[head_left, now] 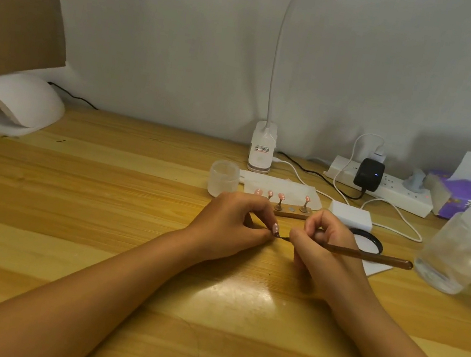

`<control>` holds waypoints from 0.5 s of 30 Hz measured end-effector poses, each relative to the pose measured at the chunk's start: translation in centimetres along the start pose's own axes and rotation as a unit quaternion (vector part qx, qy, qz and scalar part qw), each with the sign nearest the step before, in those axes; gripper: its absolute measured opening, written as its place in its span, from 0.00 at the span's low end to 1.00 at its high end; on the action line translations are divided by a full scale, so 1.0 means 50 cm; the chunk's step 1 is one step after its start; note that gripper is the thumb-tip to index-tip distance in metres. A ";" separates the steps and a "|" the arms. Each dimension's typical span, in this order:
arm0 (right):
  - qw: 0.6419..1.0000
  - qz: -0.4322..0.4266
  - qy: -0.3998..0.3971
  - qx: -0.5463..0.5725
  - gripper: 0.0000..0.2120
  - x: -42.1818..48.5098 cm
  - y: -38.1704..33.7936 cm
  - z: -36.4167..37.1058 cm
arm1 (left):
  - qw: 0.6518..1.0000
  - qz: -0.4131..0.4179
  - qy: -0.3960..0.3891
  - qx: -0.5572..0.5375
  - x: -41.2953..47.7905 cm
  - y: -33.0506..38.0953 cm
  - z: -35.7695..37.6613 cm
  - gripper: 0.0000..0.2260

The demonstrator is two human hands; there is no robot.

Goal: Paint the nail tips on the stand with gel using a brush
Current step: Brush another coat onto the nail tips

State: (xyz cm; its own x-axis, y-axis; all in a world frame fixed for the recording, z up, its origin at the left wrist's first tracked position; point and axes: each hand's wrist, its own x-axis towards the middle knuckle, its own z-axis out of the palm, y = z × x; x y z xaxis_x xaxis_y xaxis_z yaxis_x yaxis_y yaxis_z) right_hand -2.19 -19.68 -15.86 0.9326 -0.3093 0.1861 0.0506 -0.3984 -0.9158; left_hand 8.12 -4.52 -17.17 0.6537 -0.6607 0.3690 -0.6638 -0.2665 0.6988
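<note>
A wooden stand (291,212) sits on the table behind my hands, with several pink nail tips (281,196) on small pegs. My left hand (232,227) pinches one peg with a pink nail tip (275,228) on it, lifted off the stand. My right hand (321,245) grips a brown wooden-handled brush (370,257), handle pointing right. The brush's fine tip touches the held nail tip. A black-rimmed gel pot (368,242) lies just behind my right hand, partly hidden.
A frosted jar (224,178) stands left of the stand on a white tissue (279,185). A white curing lamp (12,106) sits far left, a lamp base (261,151) at the back, a power strip (388,188), white block (351,215), clear bottle (466,245) and tissue pack (455,196) to the right.
</note>
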 end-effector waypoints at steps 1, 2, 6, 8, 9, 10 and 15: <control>1.000 -0.001 0.005 0.003 0.05 -0.001 0.001 0.000 | 1.000 0.000 0.000 0.000 0.000 0.001 0.000 0.04; 1.000 -0.002 0.012 0.005 0.05 -0.001 0.001 -0.001 | 1.000 -0.001 0.001 0.000 -0.001 0.001 0.000 0.04; 0.999 -0.008 0.040 0.023 0.07 -0.002 0.002 -0.004 | 1.000 -0.004 0.000 0.005 -0.002 0.001 -0.001 0.03; 0.999 -0.013 0.038 0.028 0.09 -0.002 -0.002 -0.003 | 1.000 -0.004 0.000 0.005 -0.001 0.001 -0.001 0.03; 0.999 -0.013 0.032 0.023 0.10 -0.003 -0.003 -0.003 | 1.000 -0.004 0.000 0.005 -0.001 0.001 0.000 0.04; 1.000 -0.011 0.023 0.015 0.10 -0.004 -0.004 -0.002 | 1.000 -0.004 0.000 0.004 -0.001 0.000 0.000 0.04; 1.000 0.000 -0.003 -0.016 0.07 -0.006 -0.003 0.000 | 1.000 -0.008 -0.001 0.000 0.000 0.000 0.001 0.04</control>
State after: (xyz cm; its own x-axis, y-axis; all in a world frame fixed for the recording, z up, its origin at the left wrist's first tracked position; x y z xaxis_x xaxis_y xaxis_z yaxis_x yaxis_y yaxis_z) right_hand -2.46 -19.55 -15.77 0.9344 -0.3046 0.1846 0.0400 -0.4252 -0.9042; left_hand 8.12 -4.52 -17.20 0.6642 -0.6570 0.3567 -0.6526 -0.2767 0.7054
